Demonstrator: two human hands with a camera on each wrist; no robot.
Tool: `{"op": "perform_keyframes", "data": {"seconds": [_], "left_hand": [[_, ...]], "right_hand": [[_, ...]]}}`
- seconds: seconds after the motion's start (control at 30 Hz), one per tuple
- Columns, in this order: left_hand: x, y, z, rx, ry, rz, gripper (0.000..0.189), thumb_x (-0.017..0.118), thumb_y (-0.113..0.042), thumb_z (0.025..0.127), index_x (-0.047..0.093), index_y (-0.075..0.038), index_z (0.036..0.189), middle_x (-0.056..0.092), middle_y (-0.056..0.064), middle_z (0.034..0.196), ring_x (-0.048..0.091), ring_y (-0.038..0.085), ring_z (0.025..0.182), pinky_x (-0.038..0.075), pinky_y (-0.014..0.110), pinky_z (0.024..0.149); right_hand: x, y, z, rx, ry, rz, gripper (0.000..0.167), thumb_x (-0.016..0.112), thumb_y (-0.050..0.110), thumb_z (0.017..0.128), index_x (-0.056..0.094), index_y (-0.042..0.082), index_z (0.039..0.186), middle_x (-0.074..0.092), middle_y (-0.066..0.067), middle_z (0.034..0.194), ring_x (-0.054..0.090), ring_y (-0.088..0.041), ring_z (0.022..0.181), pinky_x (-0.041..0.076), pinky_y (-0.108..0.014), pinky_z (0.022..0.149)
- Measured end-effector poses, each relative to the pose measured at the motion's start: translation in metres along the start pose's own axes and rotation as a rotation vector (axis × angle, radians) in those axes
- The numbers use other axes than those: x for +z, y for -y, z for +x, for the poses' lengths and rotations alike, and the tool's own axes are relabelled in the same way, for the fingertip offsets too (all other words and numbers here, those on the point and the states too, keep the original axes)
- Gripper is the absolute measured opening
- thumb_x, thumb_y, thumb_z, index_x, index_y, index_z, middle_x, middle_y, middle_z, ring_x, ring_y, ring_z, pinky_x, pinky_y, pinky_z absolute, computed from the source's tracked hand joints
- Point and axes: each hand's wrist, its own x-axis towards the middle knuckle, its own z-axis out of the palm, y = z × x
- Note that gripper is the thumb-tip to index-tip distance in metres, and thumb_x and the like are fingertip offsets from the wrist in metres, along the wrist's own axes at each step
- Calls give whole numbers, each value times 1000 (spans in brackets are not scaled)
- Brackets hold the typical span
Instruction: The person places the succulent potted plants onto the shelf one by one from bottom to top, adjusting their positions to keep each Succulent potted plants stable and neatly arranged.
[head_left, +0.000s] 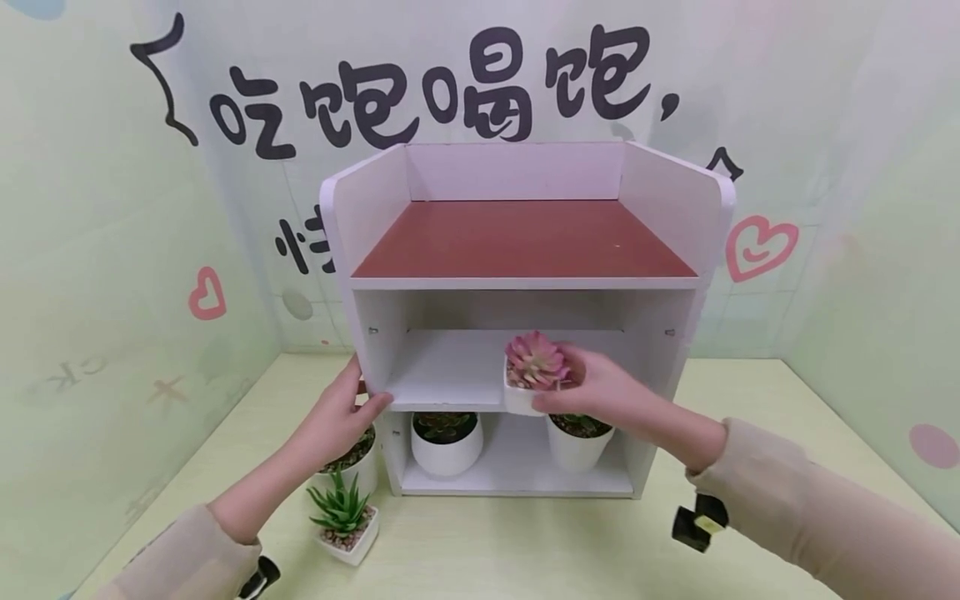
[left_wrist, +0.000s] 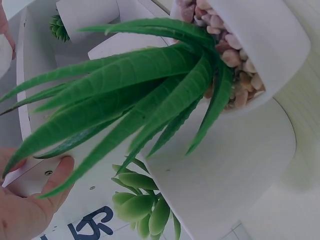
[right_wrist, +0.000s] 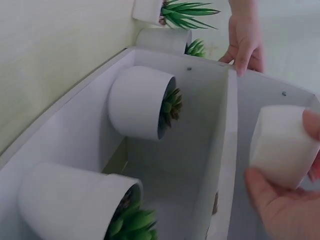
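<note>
My right hand (head_left: 570, 390) holds a small white square pot (head_left: 521, 398) with a pink succulent (head_left: 534, 360) at the front edge of the middle shelf (head_left: 442, 371). In the right wrist view that hand (right_wrist: 280, 200) grips the pot (right_wrist: 282, 145) from its sides. My left hand (head_left: 360, 404) grips the left side panel of the white shelf unit (head_left: 360, 225), thumb on the front edge. The left wrist view shows only the thumb (left_wrist: 59, 176) on the panel.
Two round white pots (head_left: 446, 446) (head_left: 579, 446) with dark plants stand on the bottom shelf. Left of the unit sit another round pot (head_left: 356, 465) and a square pot with a spiky green plant (head_left: 343, 510). The red top shelf (head_left: 525, 237) is bare. Walls close in on three sides.
</note>
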Motion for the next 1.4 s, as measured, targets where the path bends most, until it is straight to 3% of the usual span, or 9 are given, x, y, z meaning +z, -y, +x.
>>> {"op": "perform_keyframes", "data": {"seconds": [0.23, 0.57, 0.83, 1.13, 1.4], "left_hand": [[1, 1, 1, -19, 7, 1, 64, 53, -4, 91, 15, -1, 143, 37, 25, 134, 49, 43, 111, 52, 46, 80], [0, -1, 1, -18, -1, 4, 64, 54, -6, 91, 15, -1, 142, 36, 25, 136, 49, 43, 112, 52, 47, 80], [1, 1, 1, 6, 1, -1, 63, 53, -4, 91, 16, 0, 142, 37, 26, 134, 50, 43, 110, 53, 45, 78], [1, 1, 1, 4, -5, 7, 62, 53, -4, 91, 17, 1, 142, 38, 27, 133, 50, 43, 110, 52, 46, 79], [0, -1, 0, 3, -5, 5, 62, 53, -5, 91, 18, 1, 141, 39, 26, 133, 51, 42, 109, 53, 45, 77]], "right_hand": [[14, 9, 33, 12, -81, -98, 60, 71, 23, 78, 46, 4, 129, 58, -10, 118, 55, -22, 106, 49, -35, 85], [31, 15, 74, -47, 14, -121, 51, 71, 19, 78, 52, 8, 125, 60, -7, 117, 56, -17, 101, 50, -30, 81], [37, 20, 91, -24, 30, -75, 43, 71, 9, 78, 54, 4, 117, 60, -8, 103, 55, -16, 83, 51, -26, 70], [42, 30, 103, 31, 23, -82, 37, 73, 13, 77, 59, 6, 110, 61, -4, 91, 54, -13, 73, 47, -23, 65], [46, 28, 111, 26, 56, -70, 39, 73, 12, 77, 58, 5, 112, 62, -4, 94, 54, -11, 73, 47, -22, 65]]}}
